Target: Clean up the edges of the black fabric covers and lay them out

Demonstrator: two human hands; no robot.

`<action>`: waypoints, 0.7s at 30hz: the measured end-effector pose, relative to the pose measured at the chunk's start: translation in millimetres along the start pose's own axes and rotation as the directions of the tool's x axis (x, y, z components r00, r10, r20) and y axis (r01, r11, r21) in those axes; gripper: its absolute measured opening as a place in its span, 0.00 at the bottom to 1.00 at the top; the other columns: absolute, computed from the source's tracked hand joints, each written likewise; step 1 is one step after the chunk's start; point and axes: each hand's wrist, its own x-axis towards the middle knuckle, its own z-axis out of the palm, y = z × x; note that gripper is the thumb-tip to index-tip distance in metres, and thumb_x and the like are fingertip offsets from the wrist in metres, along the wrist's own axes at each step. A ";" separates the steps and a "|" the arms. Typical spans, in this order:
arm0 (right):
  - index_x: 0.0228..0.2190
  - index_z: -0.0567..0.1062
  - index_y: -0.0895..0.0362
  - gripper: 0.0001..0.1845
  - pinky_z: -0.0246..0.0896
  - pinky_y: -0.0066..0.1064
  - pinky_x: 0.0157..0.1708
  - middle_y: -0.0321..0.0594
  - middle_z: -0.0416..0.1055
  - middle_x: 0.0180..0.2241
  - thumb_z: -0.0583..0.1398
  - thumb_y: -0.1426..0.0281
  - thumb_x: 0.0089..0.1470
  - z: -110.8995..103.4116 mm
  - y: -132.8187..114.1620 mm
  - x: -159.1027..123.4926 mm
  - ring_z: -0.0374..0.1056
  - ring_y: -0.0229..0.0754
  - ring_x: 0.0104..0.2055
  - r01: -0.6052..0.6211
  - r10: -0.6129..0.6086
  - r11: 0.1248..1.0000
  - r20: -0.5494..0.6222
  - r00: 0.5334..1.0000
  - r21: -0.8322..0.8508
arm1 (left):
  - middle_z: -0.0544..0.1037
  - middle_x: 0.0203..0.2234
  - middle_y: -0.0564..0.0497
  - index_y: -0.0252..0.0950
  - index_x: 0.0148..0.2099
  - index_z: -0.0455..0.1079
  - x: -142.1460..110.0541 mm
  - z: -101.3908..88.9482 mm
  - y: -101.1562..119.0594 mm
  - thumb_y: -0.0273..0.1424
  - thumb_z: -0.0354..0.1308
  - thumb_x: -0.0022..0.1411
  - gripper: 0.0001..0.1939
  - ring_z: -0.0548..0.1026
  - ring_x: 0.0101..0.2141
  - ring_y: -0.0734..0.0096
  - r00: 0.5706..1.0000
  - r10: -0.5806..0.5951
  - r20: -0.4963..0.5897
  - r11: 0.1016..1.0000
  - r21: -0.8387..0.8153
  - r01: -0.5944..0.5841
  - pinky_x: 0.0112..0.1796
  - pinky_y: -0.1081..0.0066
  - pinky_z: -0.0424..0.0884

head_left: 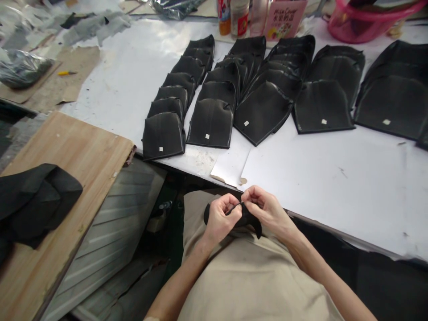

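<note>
Both of my hands meet over my lap, just in front of the table edge, on a small black fabric piece [248, 217]. My left hand [223, 216] pinches its upper edge between thumb and fingers. Right beside it, my right hand [265, 207] pinches the same edge, the fingertips of both hands almost touching. The piece hangs down below the fingers, and much of it is hidden behind my left hand. Beyond the hands, overlapping rows of black fabric pieces [210, 118] lie on the white tabletop [321, 178]; the front ones carry small pale tags.
A wooden board [83, 142] with black cloth [36, 196] on it stands at the left. Bottles [240, 18], a pink box [286, 18] and a pink basket [364, 24] line the back. A yellow pen [67, 73] lies at the far left.
</note>
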 end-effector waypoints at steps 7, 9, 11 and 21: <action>0.39 0.74 0.55 0.13 0.63 0.35 0.48 0.41 0.72 0.43 0.68 0.67 0.52 -19.4 -0.3 -8.4 0.68 0.45 0.46 0.137 -0.110 0.985 0.235 0.966 -0.102 | 0.60 0.18 0.58 0.35 0.27 0.65 1.6 -2.5 -1.7 0.32 0.58 0.58 0.09 0.53 0.20 0.79 1.000 0.006 -0.009 1.000 -0.031 -0.006 0.22 0.75 0.49; 0.35 0.74 0.55 0.05 0.62 0.35 0.48 0.41 0.72 0.41 0.65 0.69 0.56 -16.5 0.7 -8.1 0.69 0.44 0.45 0.146 -0.126 0.984 0.180 0.976 -0.101 | 0.60 0.18 0.57 0.34 0.27 0.65 2.6 -2.3 -2.8 0.32 0.58 0.58 0.10 0.54 0.20 0.79 1.000 0.020 -0.005 0.999 -0.026 -0.020 0.22 0.75 0.49; 0.32 0.73 0.55 0.03 0.62 0.35 0.46 0.40 0.73 0.39 0.62 0.71 0.58 -11.7 1.2 -6.3 0.69 0.43 0.43 0.132 -0.122 0.988 0.122 0.985 -0.078 | 0.61 0.19 0.57 0.34 0.27 0.66 4.1 -2.5 -3.0 0.32 0.58 0.59 0.10 0.54 0.21 0.79 0.999 0.035 0.002 0.999 -0.027 -0.035 0.22 0.75 0.50; 0.30 0.71 0.56 0.08 0.64 0.33 0.39 0.41 0.73 0.35 0.60 0.65 0.60 -4.5 6.6 -2.4 0.67 0.41 0.37 0.085 -0.085 0.994 0.010 0.996 -0.064 | 0.60 0.18 0.58 0.34 0.27 0.67 9.9 -2.3 -3.9 0.34 0.61 0.57 0.10 0.54 0.20 0.79 1.000 0.020 0.004 0.998 -0.064 -0.020 0.22 0.75 0.50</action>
